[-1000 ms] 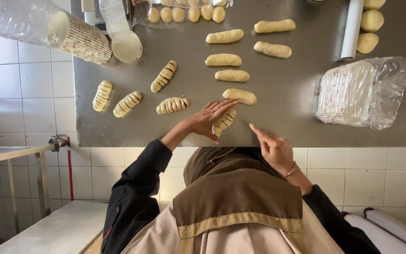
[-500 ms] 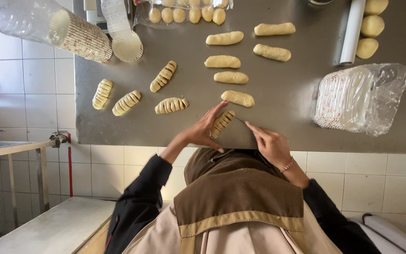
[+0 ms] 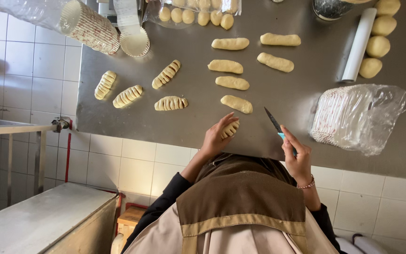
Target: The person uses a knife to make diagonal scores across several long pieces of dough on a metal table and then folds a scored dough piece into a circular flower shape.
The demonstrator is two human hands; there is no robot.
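Left hand [image 3: 216, 137] curled round a scored dough roll [image 3: 230, 129], long axis slanted up toward the knife. Right hand [image 3: 297, 157] closed on a blue-handled knife [image 3: 275, 123], blade aimed up-left, tip off the steel table [image 3: 306, 101]. Beyond: plain dough rolls [image 3: 232, 83], scored rolls [image 3: 170, 103], bagged paper cups [image 3: 353, 117]. White tiled wall [image 3: 43, 66] alongside.

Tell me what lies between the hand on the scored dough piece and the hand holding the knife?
In the head view, only bare steel table separates the left hand from the right hand; the knife blade points up.
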